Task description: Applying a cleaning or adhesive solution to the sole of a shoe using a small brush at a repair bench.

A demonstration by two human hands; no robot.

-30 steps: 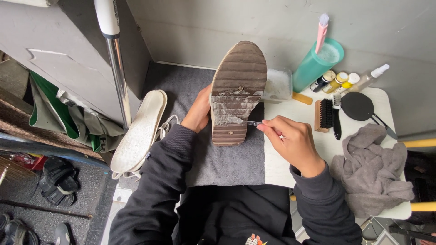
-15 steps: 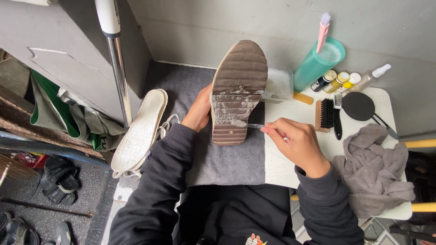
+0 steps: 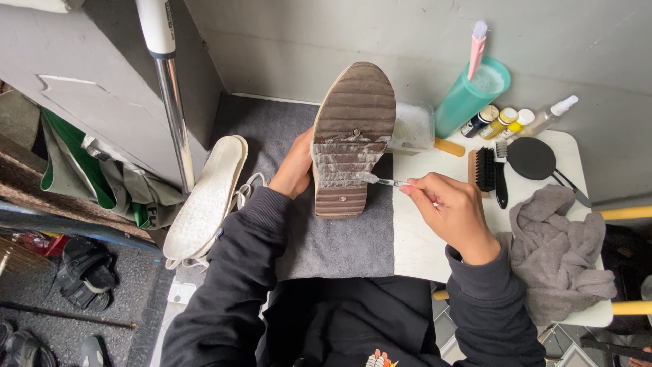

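The right hand (image 3: 454, 212) pinches a small brush (image 3: 382, 181), its tip touching the sole of the shoe (image 3: 353, 136). The left hand (image 3: 294, 166) grips the shoe's left side, holding it sole-up on the grey towel (image 3: 339, 245) at the surface's (image 3: 418, 245) left edge.

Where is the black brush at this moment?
In the head view, the black brush lies on the white table, right of the shoe, between the right hand and the round black mirror.
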